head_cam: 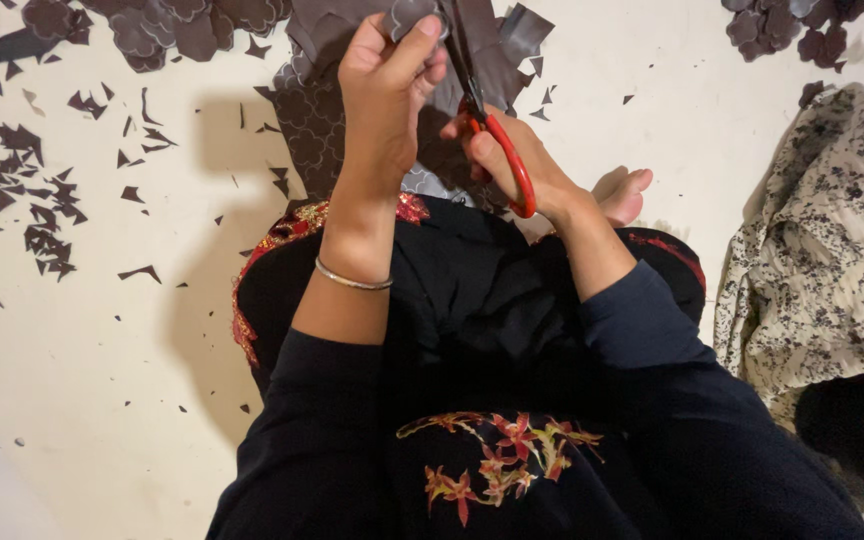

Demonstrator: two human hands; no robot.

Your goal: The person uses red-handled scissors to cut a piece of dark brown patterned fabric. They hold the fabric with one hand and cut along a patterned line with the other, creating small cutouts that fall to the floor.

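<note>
Person sits on the floor [102, 330], cutting. Left hand [384, 80] is pinched closed on the edge of a dark sheet [322, 130], thumb and fingers holding it up and taut so the blades get a clean bite. Right hand [507, 160] is closed through the red handles of the scissors [492, 130], blades pointing away from the body into the sheet near the left fingertips. Sheet hangs in front of the knees, marked with a scalloped pattern. Scraps [22, 190] lie scattered to the left, clear of the work; cut shapes [152, 25] are piled farther out. Floral cloth [822, 260] lies bunched at right.
</note>
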